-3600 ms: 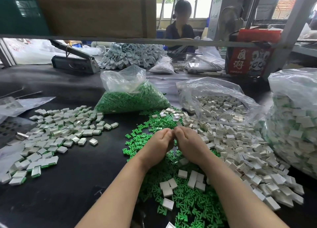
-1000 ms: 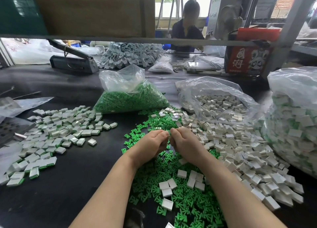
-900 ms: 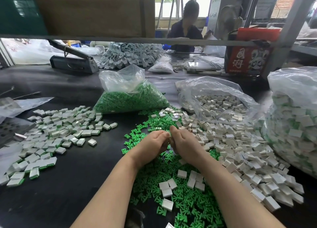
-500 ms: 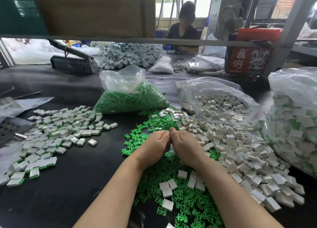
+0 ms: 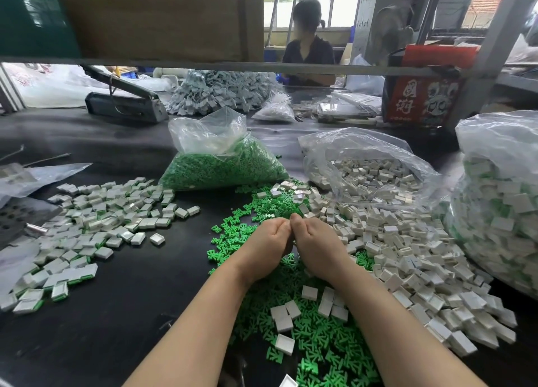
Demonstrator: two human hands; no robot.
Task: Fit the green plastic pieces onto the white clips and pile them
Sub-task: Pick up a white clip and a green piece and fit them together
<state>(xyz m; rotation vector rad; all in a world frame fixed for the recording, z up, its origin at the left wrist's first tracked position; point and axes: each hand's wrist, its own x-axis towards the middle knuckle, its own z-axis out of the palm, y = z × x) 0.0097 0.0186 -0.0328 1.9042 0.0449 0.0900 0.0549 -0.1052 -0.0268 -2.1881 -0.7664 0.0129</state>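
I am looking at the green plastic pieces (image 5: 314,340) lying scattered on the black worktop (image 5: 96,334), the landmark for everything here. Above that scatter my left hand (image 5: 269,245) and right hand (image 5: 316,245) are pressing together, fingers curled; what they are pinching is hidden. The white clips (image 5: 413,258) are heaping just right of the green scatter. The finished pile (image 5: 96,226) is lying well left of it. A bag of green pieces (image 5: 224,168) is sitting behind it.
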